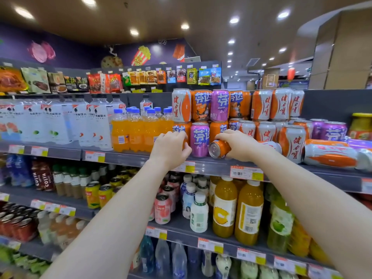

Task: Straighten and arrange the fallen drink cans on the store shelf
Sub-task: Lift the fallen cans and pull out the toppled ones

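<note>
On the grey can shelf (pixel 209 165) my left hand (pixel 170 147) grips an upright orange can (pixel 180 128), mostly hidden behind it, at the row's left end. My right hand (pixel 237 144) grips a fallen orange can (pixel 218 149) lying on its side, its top facing me. Between them stands a purple can (pixel 199 139). Further right, a white-and-orange can (pixel 330 156) lies flat on the shelf, with another fallen one (pixel 270 146) partly hidden behind my right wrist. Upright cans (pixel 221 105) are stacked in two tiers behind.
Orange soda bottles (pixel 138 131) stand just left of the cans, water bottles (pixel 60 121) further left. Price tags (pixel 246 173) line the shelf edge. Lower shelves hold juice bottles (pixel 237 208) and cans. Snack packs hang above.
</note>
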The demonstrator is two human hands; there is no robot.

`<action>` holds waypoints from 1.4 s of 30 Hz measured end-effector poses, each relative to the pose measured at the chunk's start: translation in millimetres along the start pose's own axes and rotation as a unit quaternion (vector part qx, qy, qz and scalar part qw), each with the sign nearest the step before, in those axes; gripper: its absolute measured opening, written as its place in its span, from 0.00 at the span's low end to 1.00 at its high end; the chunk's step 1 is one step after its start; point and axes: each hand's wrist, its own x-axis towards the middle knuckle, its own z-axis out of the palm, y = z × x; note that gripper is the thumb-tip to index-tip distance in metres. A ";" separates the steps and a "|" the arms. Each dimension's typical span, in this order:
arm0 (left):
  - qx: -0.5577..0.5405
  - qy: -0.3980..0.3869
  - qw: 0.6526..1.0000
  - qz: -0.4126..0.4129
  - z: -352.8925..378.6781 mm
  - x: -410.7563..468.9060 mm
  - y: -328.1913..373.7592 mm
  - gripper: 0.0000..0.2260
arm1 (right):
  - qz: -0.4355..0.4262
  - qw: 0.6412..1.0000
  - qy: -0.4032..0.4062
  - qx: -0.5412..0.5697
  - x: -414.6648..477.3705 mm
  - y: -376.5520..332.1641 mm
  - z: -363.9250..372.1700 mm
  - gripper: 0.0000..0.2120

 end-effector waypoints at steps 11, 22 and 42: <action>-0.038 0.025 0.998 -0.033 -2.8 10.7 11.7 0.13 | 0.054 0.963 0.102 0.243 -0.8 25.0 -1.9 0.33; -0.023 0.020 0.999 -0.034 4.8 19.0 25.7 0.17 | 0.154 0.930 0.045 0.331 10.6 36.6 -8.6 0.34; -0.019 -0.008 0.999 -0.049 19.2 8.6 13.2 0.23 | 0.122 0.932 0.134 0.315 38.9 -57.9 16.0 0.34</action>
